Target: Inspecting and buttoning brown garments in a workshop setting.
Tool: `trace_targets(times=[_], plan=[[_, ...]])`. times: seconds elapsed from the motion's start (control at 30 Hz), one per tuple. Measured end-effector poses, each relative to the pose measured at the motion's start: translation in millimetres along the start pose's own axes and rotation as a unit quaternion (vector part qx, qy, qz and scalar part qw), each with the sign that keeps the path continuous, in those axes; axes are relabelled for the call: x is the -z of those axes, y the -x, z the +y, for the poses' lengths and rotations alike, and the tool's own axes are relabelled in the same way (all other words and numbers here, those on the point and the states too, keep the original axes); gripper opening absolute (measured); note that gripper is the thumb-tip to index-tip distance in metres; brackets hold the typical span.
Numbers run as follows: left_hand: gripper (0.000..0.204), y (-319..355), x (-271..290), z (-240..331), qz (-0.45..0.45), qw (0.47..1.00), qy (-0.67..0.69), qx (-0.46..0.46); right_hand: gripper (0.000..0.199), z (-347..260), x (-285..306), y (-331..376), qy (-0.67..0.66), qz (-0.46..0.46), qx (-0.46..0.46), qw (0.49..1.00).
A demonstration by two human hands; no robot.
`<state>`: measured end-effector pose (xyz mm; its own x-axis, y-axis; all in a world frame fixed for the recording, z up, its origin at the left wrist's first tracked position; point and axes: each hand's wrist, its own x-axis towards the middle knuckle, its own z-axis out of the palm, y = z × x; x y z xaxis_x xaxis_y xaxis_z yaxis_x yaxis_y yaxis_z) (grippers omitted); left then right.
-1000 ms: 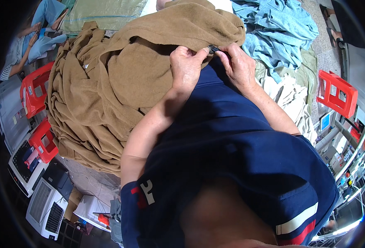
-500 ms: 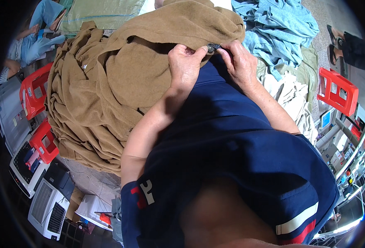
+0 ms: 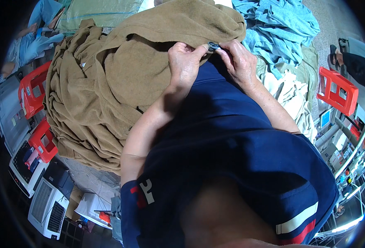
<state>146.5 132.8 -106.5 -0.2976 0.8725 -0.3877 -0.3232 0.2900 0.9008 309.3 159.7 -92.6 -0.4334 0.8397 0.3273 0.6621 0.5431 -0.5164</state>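
Note:
A large pile of brown fleece garments (image 3: 108, 82) lies in front of me on the left. My left hand (image 3: 185, 61) and my right hand (image 3: 239, 62) meet at the edge of the top brown garment. Both pinch a small dark metal fastener (image 3: 213, 45) on that edge, left fingers from the left, right fingers from the right. My dark blue shirt (image 3: 232, 144) fills the lower middle of the view.
Light blue garments (image 3: 282, 29) are heaped at the top right, pale cream cloth (image 3: 288, 93) beside them. Red plastic stools stand at the left (image 3: 31, 89) and right (image 3: 335, 91). A person in blue (image 3: 37, 37) sits at the far left. White machines (image 3: 46, 206) sit lower left.
Both hands stay at the same spot on the brown garment's edge; the fingers have shifted slightly around the small fastener. The pile has not moved.

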Motion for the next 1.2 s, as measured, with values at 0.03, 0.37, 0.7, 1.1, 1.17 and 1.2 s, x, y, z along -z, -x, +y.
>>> trace_targets(times=[0.03,0.37,0.7,1.1,1.17,1.2], plan=[[0.010,-0.6,0.0,-0.9,0.000,1.000,0.000,0.000,0.017,-0.2,-0.2,0.1,-0.002,0.004,-0.003,1.000],[0.011,-1.9,-2.5,0.6,0.005,0.997,0.056,0.056,0.016,2.6,-2.3,2.0,0.010,-0.005,0.010,1.000],[0.007,-1.7,-4.9,4.7,-0.012,0.997,0.062,0.038,0.029,5.7,-6.4,2.6,-0.099,-0.006,-0.086,0.991],[0.022,-4.7,-2.1,0.4,0.018,0.984,-0.179,-0.003,0.018,8.6,-6.0,-8.1,-0.028,-0.027,-0.005,0.999],[0.022,-5.5,-2.9,-1.3,0.019,0.985,-0.172,-0.007,0.016,7.7,-6.3,-9.7,-0.009,-0.048,-0.003,0.999],[0.022,-6.0,-3.1,-2.7,0.020,0.986,-0.166,-0.011,0.016,7.1,-7.5,-9.6,-0.009,-0.049,-0.003,0.999]])
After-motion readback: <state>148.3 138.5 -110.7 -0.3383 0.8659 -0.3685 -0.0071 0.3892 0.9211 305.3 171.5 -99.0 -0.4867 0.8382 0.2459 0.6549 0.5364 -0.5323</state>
